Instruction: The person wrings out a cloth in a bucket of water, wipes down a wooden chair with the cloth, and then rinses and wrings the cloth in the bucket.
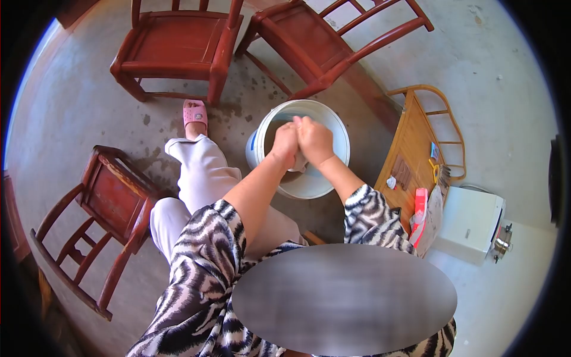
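Over a white bucket (341, 128), my left hand (285, 144) and my right hand (315, 140) are pressed together, both closed with fingers curled. A pale cloth (301, 163) shows just beneath them, bunched up and mostly hidden by the hands. Murky brownish water (272, 132) is visible inside the bucket, to the left of my left hand. The fingertips point away from me, so their exact grip on the cloth is partly covered.
Red wooden chairs stand at the back left (172, 38), back centre (303, 44) and left (113, 196). On the right, a bamboo-framed table (398, 157) carries small items, near a white box-shaped appliance (470, 223). Damp patches mark the concrete floor (143, 128).
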A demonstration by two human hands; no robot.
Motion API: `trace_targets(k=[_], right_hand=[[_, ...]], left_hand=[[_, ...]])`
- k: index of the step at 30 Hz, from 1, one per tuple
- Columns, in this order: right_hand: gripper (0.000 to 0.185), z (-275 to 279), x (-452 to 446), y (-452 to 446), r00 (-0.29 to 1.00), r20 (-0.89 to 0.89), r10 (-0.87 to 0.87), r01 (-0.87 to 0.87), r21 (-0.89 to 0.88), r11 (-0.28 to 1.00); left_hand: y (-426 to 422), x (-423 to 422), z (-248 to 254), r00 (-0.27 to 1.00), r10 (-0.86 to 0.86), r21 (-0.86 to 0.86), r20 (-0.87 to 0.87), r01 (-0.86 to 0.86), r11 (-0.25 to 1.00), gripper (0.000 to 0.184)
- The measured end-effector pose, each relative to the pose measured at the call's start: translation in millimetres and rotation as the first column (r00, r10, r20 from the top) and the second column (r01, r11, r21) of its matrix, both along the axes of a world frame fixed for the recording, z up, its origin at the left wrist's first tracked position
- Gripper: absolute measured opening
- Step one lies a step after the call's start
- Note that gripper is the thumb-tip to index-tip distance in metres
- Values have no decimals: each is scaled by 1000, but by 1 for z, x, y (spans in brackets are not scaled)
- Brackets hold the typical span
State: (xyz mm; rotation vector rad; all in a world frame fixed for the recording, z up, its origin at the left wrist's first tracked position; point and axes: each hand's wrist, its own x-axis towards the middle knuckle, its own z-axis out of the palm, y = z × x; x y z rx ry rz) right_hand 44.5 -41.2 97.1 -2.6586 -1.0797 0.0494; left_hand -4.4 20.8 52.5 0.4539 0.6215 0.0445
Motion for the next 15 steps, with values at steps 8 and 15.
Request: trace_targets(k=[8,15], right_hand=[[32,-28,71,-70,232,-970,-69,803,151,577],[9,6,62,-71,253,-963,97,673,246,698]], left_hand=[[11,-6,13,994,-105,169,-27,108,980,33],[11,-3,20,995,-69,131,-67,77,988,27]])
